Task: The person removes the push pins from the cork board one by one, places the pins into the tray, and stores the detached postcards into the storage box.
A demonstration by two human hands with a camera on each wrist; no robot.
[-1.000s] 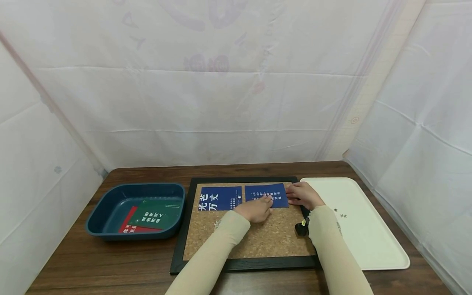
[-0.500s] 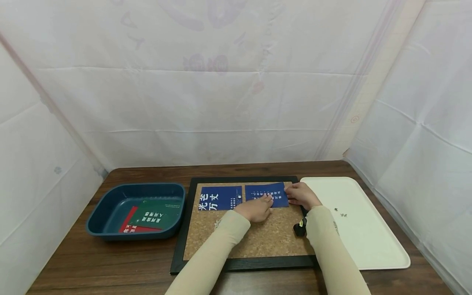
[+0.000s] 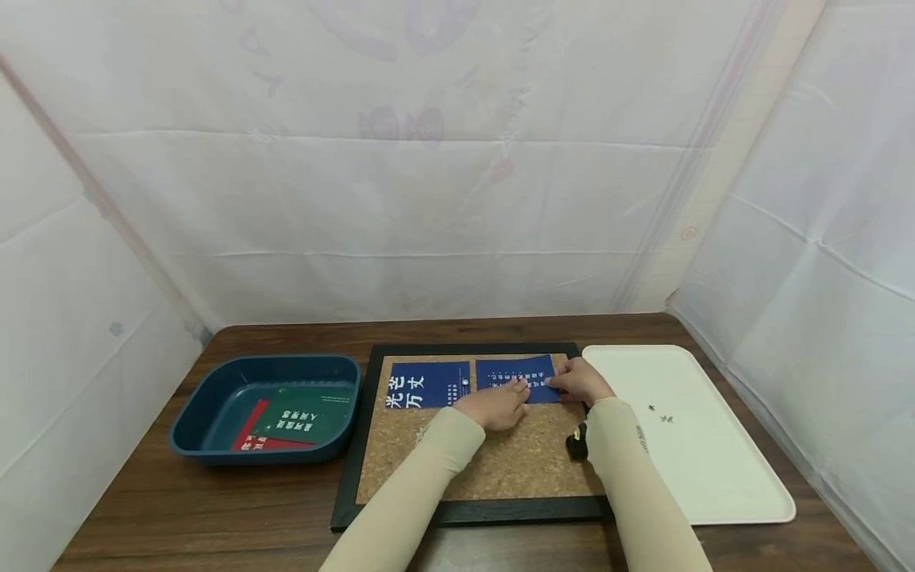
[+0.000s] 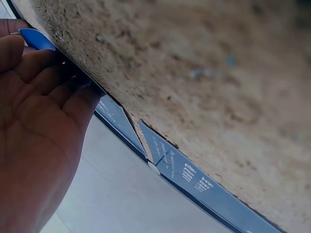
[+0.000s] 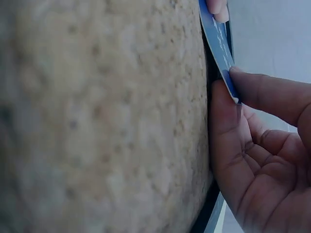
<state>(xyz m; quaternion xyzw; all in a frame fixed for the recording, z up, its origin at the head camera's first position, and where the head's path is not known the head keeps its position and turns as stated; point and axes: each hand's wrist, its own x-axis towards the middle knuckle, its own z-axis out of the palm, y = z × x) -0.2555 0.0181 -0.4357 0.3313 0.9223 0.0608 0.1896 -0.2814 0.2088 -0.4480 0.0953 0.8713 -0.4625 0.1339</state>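
Observation:
A black-framed cork board [image 3: 529, 473] lies on the table with two blue cards side by side near its far edge. Across the near part of the right blue card [image 3: 513, 370] rests my left hand [image 3: 495, 407], fingers extended. My right hand [image 3: 582, 381] is at that card's right end; in the right wrist view its thumb and index finger pinch the lifted card edge [image 5: 218, 46]. The left blue card [image 3: 429, 385] lies flat, with a small round white pin head [image 3: 465, 382] at its right edge. The left wrist view shows my left palm [image 4: 43, 131] close to the cork.
To the left stands a dark teal tub [image 3: 187, 421] holding a green card [image 3: 307, 409] over a red card [image 3: 246, 425]. A cream tray [image 3: 722, 453] with several tiny dark pieces [image 3: 666, 419] sits right of the board. White sheeting [image 3: 429, 199] surrounds the table.
My right hand has shifted slightly left and nearer, its fingertips now farther over the card's right end. The left hand and the left card stay in place.

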